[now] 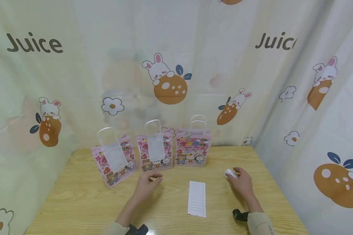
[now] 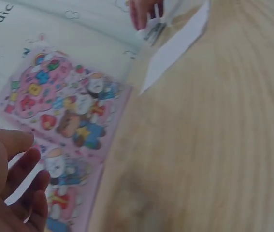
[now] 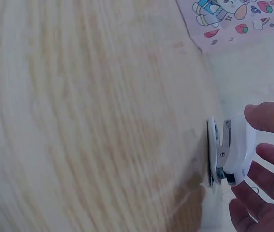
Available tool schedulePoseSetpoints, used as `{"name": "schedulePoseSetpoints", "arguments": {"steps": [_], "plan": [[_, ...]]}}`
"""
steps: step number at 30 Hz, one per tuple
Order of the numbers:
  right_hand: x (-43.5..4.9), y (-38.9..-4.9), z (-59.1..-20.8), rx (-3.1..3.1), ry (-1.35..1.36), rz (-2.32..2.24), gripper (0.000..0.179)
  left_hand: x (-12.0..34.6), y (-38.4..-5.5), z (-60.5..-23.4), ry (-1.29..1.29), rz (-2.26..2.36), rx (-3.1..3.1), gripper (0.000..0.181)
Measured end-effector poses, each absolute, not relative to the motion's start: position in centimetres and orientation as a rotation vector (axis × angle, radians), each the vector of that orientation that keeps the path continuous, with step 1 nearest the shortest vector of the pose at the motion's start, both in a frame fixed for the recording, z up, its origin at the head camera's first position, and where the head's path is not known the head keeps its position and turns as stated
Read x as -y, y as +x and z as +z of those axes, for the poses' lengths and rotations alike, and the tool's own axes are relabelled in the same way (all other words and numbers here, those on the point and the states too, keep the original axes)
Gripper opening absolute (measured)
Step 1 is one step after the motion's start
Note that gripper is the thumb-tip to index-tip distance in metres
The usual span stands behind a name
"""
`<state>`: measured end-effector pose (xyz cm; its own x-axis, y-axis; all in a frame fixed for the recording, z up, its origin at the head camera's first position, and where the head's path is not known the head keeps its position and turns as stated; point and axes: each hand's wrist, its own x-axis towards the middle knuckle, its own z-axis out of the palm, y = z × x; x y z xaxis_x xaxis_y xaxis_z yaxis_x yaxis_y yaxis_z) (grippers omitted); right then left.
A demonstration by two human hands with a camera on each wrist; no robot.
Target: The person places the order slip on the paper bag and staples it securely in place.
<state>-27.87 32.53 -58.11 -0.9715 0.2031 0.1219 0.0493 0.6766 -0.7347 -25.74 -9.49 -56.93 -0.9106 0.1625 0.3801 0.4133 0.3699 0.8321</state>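
Observation:
My right hand [image 1: 243,183] is at a small white stapler [image 1: 230,173] on the right of the table, its thumb and fingers around the stapler. In the right wrist view the stapler [image 3: 231,152] has its flat base by the wood and its rounded top toward my fingers. My left hand [image 1: 147,186] hovers in front of the pink paper bags, loosely curled and holding nothing. A lined paper slip [image 1: 197,199] lies between my hands. Similar slips cover part of the left bag [image 1: 126,143] and the middle bag [image 1: 144,164]; the right bag [image 1: 192,148] shows its whole printed front.
The bags stand along the back of the wooden table [image 1: 170,209], their white handles upright; the left one is turned at an angle. A printed curtain [image 1: 217,65] hangs behind and beside the table. Dark devices [image 1: 240,215] are on my wrists.

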Motion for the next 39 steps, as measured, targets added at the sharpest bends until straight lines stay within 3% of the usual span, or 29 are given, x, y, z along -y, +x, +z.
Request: {"name": "schedulePoseSetpoints", "arguments": {"steps": [10,21,39], "plan": [[-31.3,-27.5,-58.0,2.664,-0.204,1.200,0.045,5.2,-25.7,-59.8,-0.641,-1.661,2.617,0.012],[-29.6,-28.0,-56.7,2.611,-0.157,1.197,0.039,0.5,-27.7,-59.7,-0.783,-1.418,2.743,0.014],[-27.8,-29.6,-54.3,2.607,0.012,1.262,0.026,-3.1,-30.4,-61.5,-0.711,-1.296,2.783,0.037]]}}
